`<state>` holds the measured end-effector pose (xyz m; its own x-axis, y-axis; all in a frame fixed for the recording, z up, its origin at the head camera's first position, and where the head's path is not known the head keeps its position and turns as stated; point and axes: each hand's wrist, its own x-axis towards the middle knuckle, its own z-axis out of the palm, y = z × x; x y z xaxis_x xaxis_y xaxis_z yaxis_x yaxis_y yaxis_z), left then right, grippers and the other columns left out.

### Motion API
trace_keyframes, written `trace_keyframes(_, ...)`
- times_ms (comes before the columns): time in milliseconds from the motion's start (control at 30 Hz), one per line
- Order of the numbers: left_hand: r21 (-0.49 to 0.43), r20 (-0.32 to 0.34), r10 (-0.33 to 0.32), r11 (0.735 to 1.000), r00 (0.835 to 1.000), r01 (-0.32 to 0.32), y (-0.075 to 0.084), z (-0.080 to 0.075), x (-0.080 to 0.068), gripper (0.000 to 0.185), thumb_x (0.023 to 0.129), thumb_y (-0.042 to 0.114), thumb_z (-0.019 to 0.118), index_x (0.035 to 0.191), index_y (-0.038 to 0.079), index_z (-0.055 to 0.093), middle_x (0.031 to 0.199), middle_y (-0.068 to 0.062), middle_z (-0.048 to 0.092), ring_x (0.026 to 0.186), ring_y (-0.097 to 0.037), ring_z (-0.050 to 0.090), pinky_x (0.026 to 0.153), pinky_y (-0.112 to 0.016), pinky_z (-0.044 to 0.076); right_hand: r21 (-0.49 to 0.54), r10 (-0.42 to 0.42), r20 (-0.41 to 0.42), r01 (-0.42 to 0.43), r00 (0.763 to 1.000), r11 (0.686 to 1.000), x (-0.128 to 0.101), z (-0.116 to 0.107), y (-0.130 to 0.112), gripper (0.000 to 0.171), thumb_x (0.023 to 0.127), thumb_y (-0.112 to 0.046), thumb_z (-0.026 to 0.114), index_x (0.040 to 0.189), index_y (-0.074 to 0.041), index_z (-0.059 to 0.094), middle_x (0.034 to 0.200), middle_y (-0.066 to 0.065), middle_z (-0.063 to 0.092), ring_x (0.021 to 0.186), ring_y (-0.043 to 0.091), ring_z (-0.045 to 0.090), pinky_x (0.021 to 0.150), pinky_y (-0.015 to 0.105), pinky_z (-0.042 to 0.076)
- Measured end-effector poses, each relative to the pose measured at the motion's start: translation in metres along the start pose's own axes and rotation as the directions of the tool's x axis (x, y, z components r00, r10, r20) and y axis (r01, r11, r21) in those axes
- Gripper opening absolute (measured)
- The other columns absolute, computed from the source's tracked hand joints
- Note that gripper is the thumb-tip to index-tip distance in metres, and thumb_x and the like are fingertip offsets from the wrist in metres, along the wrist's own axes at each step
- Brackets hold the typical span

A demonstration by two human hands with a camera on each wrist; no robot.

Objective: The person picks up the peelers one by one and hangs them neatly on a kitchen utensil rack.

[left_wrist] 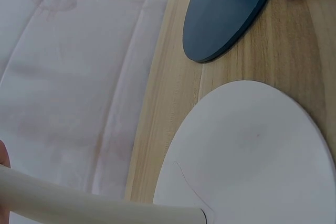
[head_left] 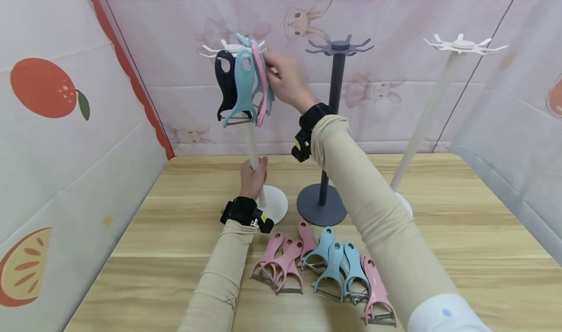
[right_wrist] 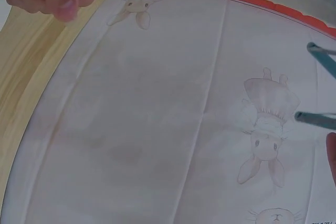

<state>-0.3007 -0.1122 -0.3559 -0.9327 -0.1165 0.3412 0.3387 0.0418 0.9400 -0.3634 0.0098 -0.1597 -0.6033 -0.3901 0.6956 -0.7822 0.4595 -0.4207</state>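
Note:
My left hand [head_left: 253, 178] grips the white pole [head_left: 251, 144] of the left stand, low down, above its round white base [left_wrist: 247, 140]. Up at that stand's hooks, my right hand [head_left: 285, 78] pinches a blue peeler [head_left: 270, 100], partly hidden behind a pink peeler [head_left: 260, 81]. A black peeler [head_left: 226, 86] and another blue peeler [head_left: 243, 81] hang on the front hooks, blades down. In the right wrist view, teal prongs of a peeler [right_wrist: 317, 120] show at the right edge, close to a fingertip.
A dark grey stand [head_left: 337, 78] is in the middle, a white stand [head_left: 428, 103] to the right, both with bare hooks. Several pink peelers [head_left: 287, 261] and blue peelers [head_left: 335, 263] lie at the front of the wooden table [head_left: 145, 254]. A printed cloth [head_left: 184, 78] hangs behind.

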Motion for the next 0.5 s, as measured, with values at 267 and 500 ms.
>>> trace_keyframes(267,0.010,-0.003,-0.030,1.000,1.000,0.030,-0.002,0.002,0.000,0.037,0.095,0.012,0.048,0.059,0.006,0.041,0.046,0.001,0.034,0.041,-0.009,0.032,0.051,-0.028,0.028,0.115,0.008,0.078,-0.017,0.997,0.993,-0.011,-0.001,0.001,0.035,0.094,-0.006,0.044,0.129,-0.005,0.048,0.116,0.012,0.057,0.099,0.017,0.054,0.082,0.022,0.042)
trace_keyframes(500,0.022,-0.014,-0.025,0.999,1.000,0.025,-0.018,0.000,0.008,0.039,0.095,0.018,0.048,0.058,0.010,0.041,0.047,0.001,0.035,0.042,-0.013,0.032,0.050,-0.028,0.028,0.181,0.083,0.041,-0.089,0.996,0.980,-0.033,0.005,-0.002,0.046,0.097,-0.007,0.037,0.143,-0.012,0.028,0.116,0.012,0.057,0.076,0.015,0.050,0.066,0.023,0.042)
